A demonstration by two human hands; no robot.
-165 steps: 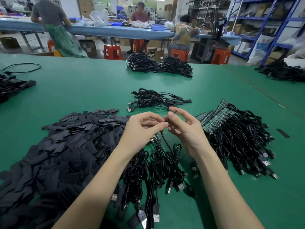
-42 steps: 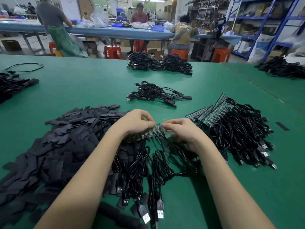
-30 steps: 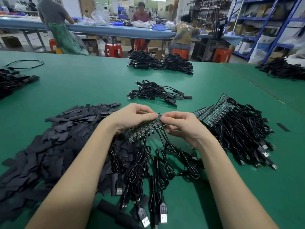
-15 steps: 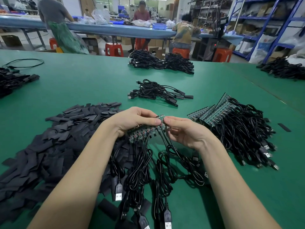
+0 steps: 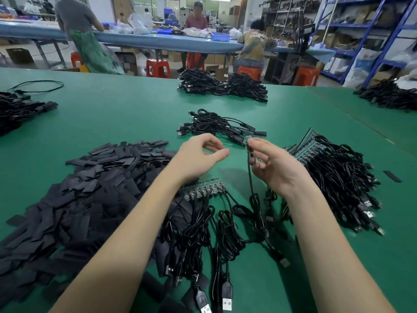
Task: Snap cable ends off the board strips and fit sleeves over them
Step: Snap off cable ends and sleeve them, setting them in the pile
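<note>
My right hand point(image 5: 274, 164) pinches a black cable point(image 5: 250, 172) just below its small green board end point(image 5: 249, 137), which sticks up above my fingertips. The cable hangs down to the table. My left hand point(image 5: 198, 157) hovers beside it with fingers loosely curled, holding nothing. Under my wrists lies a green board strip point(image 5: 203, 189) with several black cables point(image 5: 203, 233) still attached. A big heap of flat black sleeves point(image 5: 74, 199) covers the table on my left.
More board strips with cables point(image 5: 334, 175) are stacked to the right. A small bundle of sleeved cables point(image 5: 216, 127) lies ahead, larger cable piles point(image 5: 221, 86) farther back and at the left edge point(image 5: 18, 109). People work at a blue table point(image 5: 158, 40) beyond.
Half a second ago both hands held the board strip. Now the strip lies on the table, my right hand has lifted one detached cable end, and my left hand has let go.
</note>
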